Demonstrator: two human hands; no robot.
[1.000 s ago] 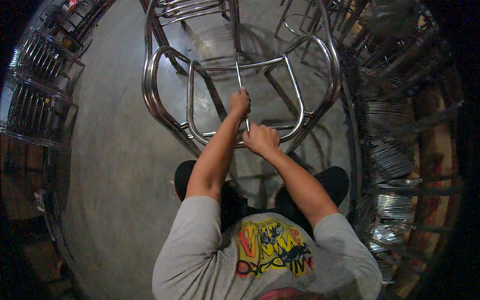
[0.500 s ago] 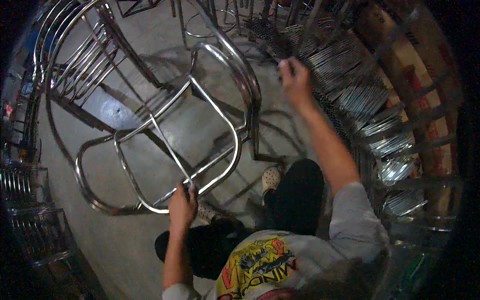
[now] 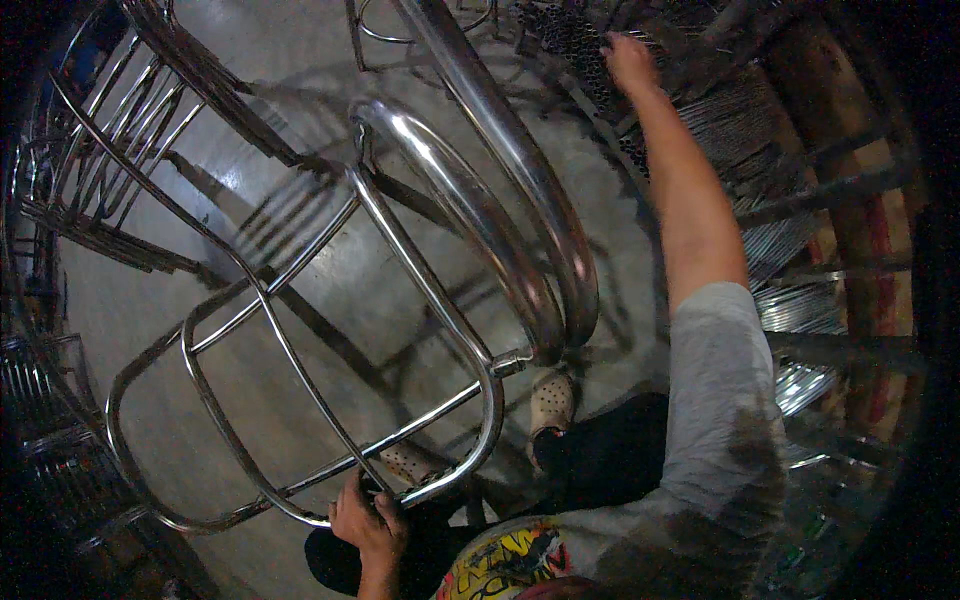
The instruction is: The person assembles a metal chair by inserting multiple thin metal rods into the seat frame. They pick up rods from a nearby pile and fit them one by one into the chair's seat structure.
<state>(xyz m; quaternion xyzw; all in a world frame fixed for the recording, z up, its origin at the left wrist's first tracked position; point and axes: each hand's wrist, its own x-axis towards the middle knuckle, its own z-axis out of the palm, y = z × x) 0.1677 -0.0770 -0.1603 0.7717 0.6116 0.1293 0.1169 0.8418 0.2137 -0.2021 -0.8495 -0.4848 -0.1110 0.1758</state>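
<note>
A chair frame of bent, shiny metal tube [image 3: 480, 400] leans in front of me, its squarish seat loop towards my knees. A thin metal rod [image 3: 300, 365] runs slantwise over that loop. My left hand [image 3: 370, 522] is closed around the rod's near end, where it meets the loop's near edge. My right arm stretches far forward to the right. At its end my right hand [image 3: 632, 65] has its fingers curled, next to a stack of tubes with open round ends [image 3: 570, 45]. Whatever lies in those fingers is too small or hidden to name.
Bundles of thin metal rods [image 3: 790, 235] lie along the right, beside brown cardboard [image 3: 860, 180]. Another barred metal frame [image 3: 130, 140] stands at the far left. My feet in beige clogs [image 3: 552, 400] are on the concrete floor [image 3: 330, 300] close to the chair frame.
My right hand has moved forward and right, away from the chair frame to the tube stack. The chair frame and my left hand now appear lower in view, with the left hand still on the rod.
</note>
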